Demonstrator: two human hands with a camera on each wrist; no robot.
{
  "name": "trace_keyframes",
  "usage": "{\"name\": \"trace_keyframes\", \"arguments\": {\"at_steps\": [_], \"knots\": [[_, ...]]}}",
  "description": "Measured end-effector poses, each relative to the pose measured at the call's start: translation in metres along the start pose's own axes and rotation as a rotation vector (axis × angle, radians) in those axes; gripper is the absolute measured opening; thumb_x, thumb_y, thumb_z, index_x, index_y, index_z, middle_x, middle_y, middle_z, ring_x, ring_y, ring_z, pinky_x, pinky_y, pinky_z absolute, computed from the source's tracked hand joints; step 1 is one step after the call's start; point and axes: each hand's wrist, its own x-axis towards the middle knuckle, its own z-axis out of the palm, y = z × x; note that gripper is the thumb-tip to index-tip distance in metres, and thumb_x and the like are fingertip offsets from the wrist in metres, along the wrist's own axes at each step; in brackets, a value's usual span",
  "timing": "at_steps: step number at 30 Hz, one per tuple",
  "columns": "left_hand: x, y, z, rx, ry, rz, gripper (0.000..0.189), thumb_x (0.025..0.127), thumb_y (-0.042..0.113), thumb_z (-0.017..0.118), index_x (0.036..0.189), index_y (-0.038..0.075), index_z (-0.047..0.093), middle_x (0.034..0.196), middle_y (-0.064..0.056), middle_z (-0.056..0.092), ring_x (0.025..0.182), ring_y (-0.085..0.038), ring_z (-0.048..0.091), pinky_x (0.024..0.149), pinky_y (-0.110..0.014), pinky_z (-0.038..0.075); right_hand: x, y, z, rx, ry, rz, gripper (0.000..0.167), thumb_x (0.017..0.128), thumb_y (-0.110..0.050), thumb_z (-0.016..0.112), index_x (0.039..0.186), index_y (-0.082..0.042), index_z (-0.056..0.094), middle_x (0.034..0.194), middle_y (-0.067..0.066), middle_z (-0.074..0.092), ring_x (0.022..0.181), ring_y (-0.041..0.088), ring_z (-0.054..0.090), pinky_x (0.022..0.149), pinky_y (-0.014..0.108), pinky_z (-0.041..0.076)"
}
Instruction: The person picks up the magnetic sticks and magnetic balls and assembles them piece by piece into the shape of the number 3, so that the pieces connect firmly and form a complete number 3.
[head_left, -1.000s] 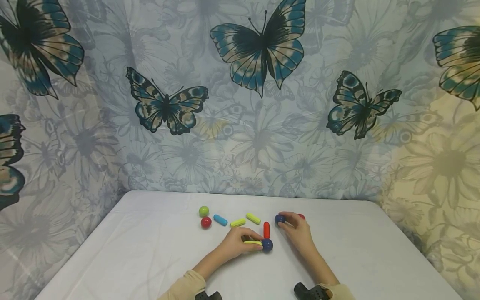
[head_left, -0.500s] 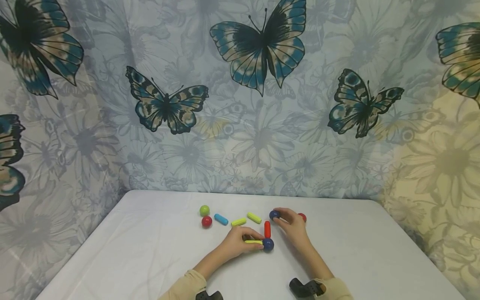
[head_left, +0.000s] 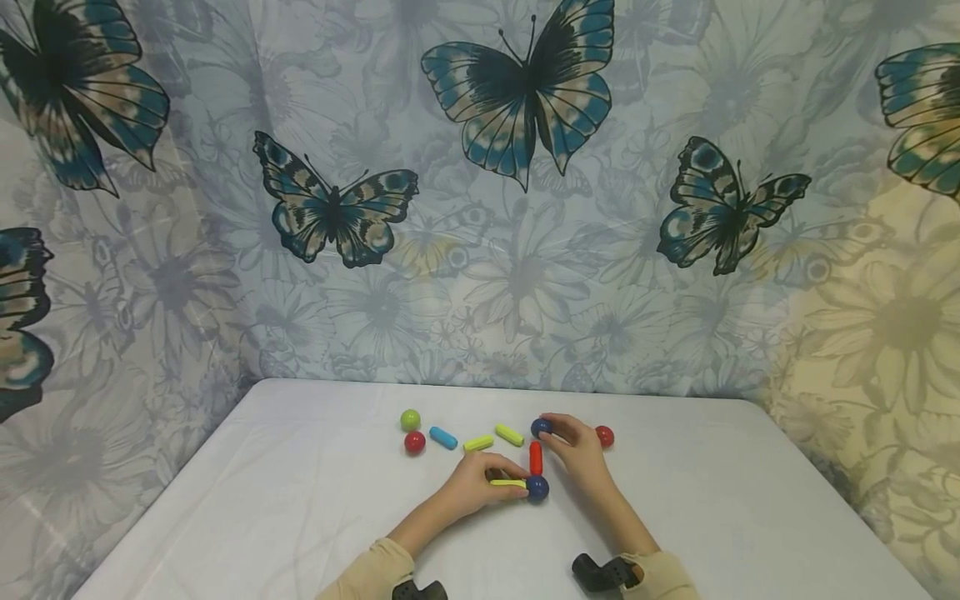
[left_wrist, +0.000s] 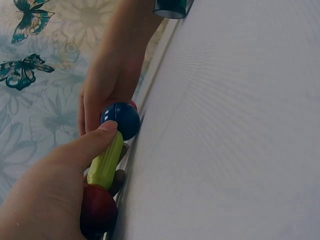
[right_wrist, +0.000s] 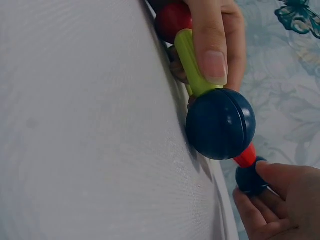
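My left hand (head_left: pixel 472 486) pinches a yellow-green rod (left_wrist: pixel 106 162) between thumb and fingers. One end of that rod meets a dark blue ball (right_wrist: pixel 221 124); at its other end is a red ball (right_wrist: pixel 173 22), hidden by the hand in the head view. A red rod (head_left: pixel 536 458) runs from the blue ball toward the table's far side. At the red rod's far end, my right hand (head_left: pixel 581 450) holds a second blue ball (head_left: pixel 540 428) with thumb and fingertips. Ball and rod look to be touching or nearly so.
Beyond my left hand lie two yellow-green rods (head_left: pixel 509 435) and a blue rod (head_left: pixel 443 437). Left of them are a green ball (head_left: pixel 410 420) and a red ball (head_left: pixel 415 442). Another red ball (head_left: pixel 604 436) sits right of my right hand on the white table (head_left: pixel 225 500).
My right hand has moved left and slightly away with its blue ball, up to the red rod's far end. The red ball behind it now shows fully. My left hand has stayed put.
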Motion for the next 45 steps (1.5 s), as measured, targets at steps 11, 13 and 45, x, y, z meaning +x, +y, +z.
{"name": "trace_keyframes", "arguments": {"at_steps": [11, 13, 45], "knots": [[0.001, -0.002, 0.000, 0.008, 0.000, 0.014, 0.026, 0.081, 0.030, 0.079, 0.103, 0.019, 0.076, 0.095, 0.003, 0.077, 0.071, 0.003, 0.058, 0.067, -0.016, 0.049, 0.001, -0.002, 0.004, 0.027, -0.035, 0.047, 0.035, 0.088, -0.004, 0.069, 0.123, -0.001, 0.063, 0.127, 0.019, 0.065, 0.124, 0.035, 0.059, 0.100, 0.039, 0.050], [0.001, -0.002, 0.000, 0.006, 0.000, 0.013, 0.026, 0.080, 0.029, 0.079, 0.103, 0.019, 0.076, 0.095, 0.003, 0.077, 0.071, 0.003, 0.058, 0.067, -0.016, 0.050, 0.001, -0.002, 0.004, 0.020, -0.041, 0.064, 0.036, 0.089, -0.005, 0.069, 0.124, -0.002, 0.063, 0.128, 0.017, 0.065, 0.125, 0.033, 0.059, 0.100, 0.038, 0.050], [0.000, -0.003, 0.001, 0.013, 0.001, 0.001, 0.025, 0.081, 0.030, 0.079, 0.104, 0.021, 0.076, 0.094, 0.004, 0.076, 0.072, 0.002, 0.060, 0.067, -0.016, 0.050, -0.001, 0.009, 0.007, -0.071, -0.061, 0.042, 0.031, 0.089, -0.007, 0.069, 0.119, -0.004, 0.067, 0.122, 0.014, 0.069, 0.119, 0.031, 0.063, 0.099, 0.042, 0.051]]}}
